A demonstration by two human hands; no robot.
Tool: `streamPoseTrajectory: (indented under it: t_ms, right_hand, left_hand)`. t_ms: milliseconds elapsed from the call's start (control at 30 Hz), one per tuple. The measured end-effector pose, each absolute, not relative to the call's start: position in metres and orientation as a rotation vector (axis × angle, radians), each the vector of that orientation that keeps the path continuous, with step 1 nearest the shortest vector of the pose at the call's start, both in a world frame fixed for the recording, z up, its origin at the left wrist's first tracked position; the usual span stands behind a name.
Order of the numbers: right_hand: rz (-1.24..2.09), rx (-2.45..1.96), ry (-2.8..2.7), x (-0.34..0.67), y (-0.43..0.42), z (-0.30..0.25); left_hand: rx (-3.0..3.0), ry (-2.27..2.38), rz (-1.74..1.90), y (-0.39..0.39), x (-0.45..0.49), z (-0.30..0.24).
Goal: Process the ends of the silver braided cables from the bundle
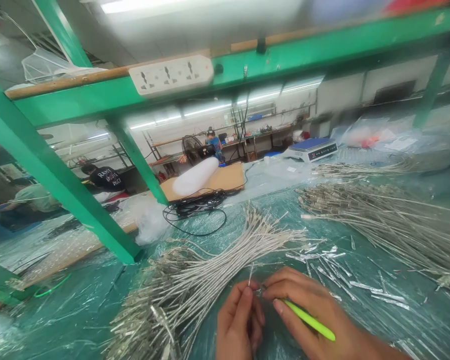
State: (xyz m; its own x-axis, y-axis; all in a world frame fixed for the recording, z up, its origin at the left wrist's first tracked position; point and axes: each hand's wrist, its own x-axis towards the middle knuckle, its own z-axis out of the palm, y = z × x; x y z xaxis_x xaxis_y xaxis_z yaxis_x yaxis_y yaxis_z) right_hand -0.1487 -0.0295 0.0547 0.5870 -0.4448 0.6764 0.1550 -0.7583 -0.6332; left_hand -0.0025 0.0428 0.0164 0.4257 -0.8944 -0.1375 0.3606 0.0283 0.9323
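Note:
My left hand (240, 320) is closed, its thumb and fingers pinching a thin silvery braided cable (251, 274) whose end sticks up. Close beside it, my right hand (315, 300) is shut on a slim tool with a bright yellow-green handle (310, 320). The tool's working tip lies between the two hands and is too small to make out. Just behind and left of my hands spreads a large bundle of silvery braided cables (210, 265). Scattered to the right are shiny foil-like strips (335, 270).
A second cable pile (367, 215) lies at right. Behind are a scale (311, 149), a coiled black cable (198, 202) and cardboard (228, 179). A green frame (86, 200) carrying a power strip (171, 75) crosses the view. Other people (104, 177) sit farther off.

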Motion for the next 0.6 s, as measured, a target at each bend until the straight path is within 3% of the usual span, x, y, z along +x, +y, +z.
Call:
streamPoseTrajectory:
  t_ms: [600]
  right_hand:
    - [-1.151,-2.125,0.222,-0.1473,-0.0308,0.0524]
  left_hand:
    - [1.183,-0.668,-1.095,0.0437,-0.0005,0.0166]
